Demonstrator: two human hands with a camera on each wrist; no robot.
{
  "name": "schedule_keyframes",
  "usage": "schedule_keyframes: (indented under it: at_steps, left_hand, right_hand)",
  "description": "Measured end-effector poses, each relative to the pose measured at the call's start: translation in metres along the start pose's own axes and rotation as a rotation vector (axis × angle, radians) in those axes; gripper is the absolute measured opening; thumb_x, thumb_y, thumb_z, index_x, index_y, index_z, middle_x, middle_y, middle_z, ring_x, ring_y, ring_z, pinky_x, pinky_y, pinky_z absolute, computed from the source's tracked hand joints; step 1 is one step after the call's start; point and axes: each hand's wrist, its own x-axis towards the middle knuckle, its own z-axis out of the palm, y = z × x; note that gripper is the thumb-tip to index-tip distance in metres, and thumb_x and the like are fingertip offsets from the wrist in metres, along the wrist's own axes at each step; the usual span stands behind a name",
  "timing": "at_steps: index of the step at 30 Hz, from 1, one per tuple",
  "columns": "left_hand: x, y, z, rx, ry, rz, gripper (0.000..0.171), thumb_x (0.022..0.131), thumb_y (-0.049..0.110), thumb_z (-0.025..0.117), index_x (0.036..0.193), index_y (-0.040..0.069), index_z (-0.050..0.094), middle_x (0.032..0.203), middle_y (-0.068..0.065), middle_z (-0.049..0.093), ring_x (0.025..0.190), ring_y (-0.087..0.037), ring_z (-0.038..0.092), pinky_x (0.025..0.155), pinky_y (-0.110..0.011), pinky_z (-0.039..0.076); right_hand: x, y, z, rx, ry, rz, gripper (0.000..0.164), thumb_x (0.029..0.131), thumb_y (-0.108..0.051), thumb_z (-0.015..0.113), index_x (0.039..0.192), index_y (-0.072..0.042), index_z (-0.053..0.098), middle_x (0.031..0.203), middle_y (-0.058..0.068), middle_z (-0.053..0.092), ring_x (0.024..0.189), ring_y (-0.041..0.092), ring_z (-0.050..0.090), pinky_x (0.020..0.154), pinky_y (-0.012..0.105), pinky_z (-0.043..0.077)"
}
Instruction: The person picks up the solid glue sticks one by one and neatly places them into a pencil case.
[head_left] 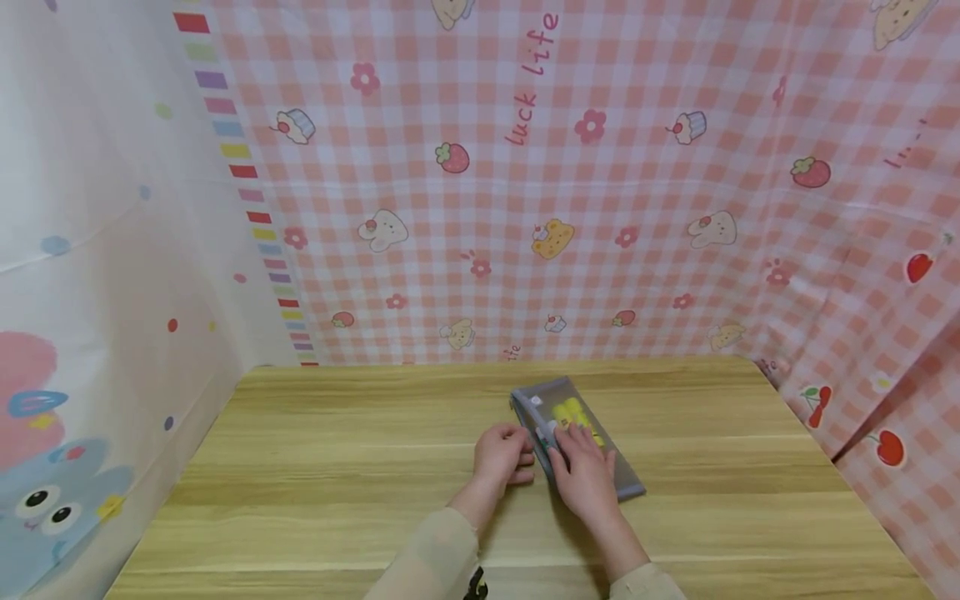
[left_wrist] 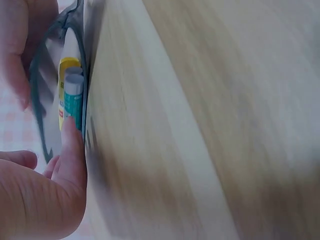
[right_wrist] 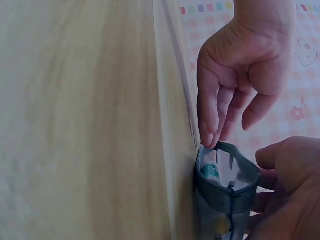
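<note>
A grey see-through zip pouch (head_left: pixel 618 479) lies slanted on the wooden table, its mouth gaping toward my left hand (head_left: pixel 501 457). Inside, a teal glue stick (left_wrist: pixel 74 102) with a grey end sits at the mouth beside a yellow tube with a white tip (left_wrist: pixel 67 65). More yellow items (head_left: pixel 573 411) show through the pouch's top. My left hand's fingers reach the lower edge of the mouth, one fingertip touching the glue stick. My right hand (head_left: pixel 585 473) rests on the pouch, fingers extended over its top; its hold on the edge is partly hidden.
The wood-grain table (head_left: pixel 337 467) spreads around the pouch. Behind it hangs a pink checked curtain (head_left: pixel 487 200), with a white patterned curtain (head_left: pixel 112 208) on the left. Both forearms come in from the near edge in pale sleeves (head_left: pixel 435 558).
</note>
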Motion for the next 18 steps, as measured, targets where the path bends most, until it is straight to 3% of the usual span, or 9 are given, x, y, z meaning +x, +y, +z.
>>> schedule_keyframes:
  at_steps: [5, 10, 13, 18]
  left_hand:
    - [0.0, 0.004, -0.009, 0.071, 0.017, 0.021, 0.024, 0.093, 0.009, 0.058, 0.111, -0.005, 0.064, 0.091, -0.016, 0.069, 0.07, -0.018, 0.065, 0.054, -0.034, 0.06]
    - [-0.002, 0.008, -0.019, 0.196, 0.011, 0.095, 0.023, 0.094, 0.012, 0.06, 0.11, -0.004, 0.067, 0.09, -0.017, 0.069, 0.07, -0.019, 0.065, 0.055, -0.033, 0.06]
    - [-0.003, 0.01, -0.028, 0.328, 0.006, 0.18, 0.024, 0.095, 0.014, 0.062, 0.112, -0.003, 0.068, 0.086, -0.013, 0.069, 0.07, -0.018, 0.064, 0.058, -0.032, 0.058]
    - [-0.007, 0.013, -0.044, 0.562, 0.016, 0.38, 0.023, 0.093, 0.014, 0.064, 0.11, 0.0, 0.07, 0.091, -0.005, 0.07, 0.082, -0.018, 0.065, 0.076, -0.036, 0.056]
  right_hand:
    - [0.001, 0.002, -0.002, -0.051, -0.028, -0.021, 0.03, 0.098, -0.016, 0.057, 0.123, -0.002, 0.068, 0.138, 0.027, 0.052, 0.134, 0.048, 0.039, 0.102, 0.081, 0.018]
    - [0.002, 0.007, -0.007, -0.092, -0.043, -0.071, 0.029, 0.098, -0.016, 0.059, 0.122, -0.002, 0.068, 0.137, 0.026, 0.054, 0.132, 0.049, 0.041, 0.101, 0.08, 0.021]
    - [0.003, 0.011, -0.011, -0.098, -0.048, -0.093, 0.03, 0.098, -0.017, 0.06, 0.123, -0.002, 0.067, 0.138, 0.027, 0.053, 0.132, 0.05, 0.04, 0.102, 0.08, 0.021]
    - [0.005, 0.015, -0.02, -0.1, -0.019, -0.134, 0.03, 0.097, -0.016, 0.062, 0.123, -0.002, 0.067, 0.137, 0.028, 0.052, 0.132, 0.051, 0.04, 0.101, 0.08, 0.021]
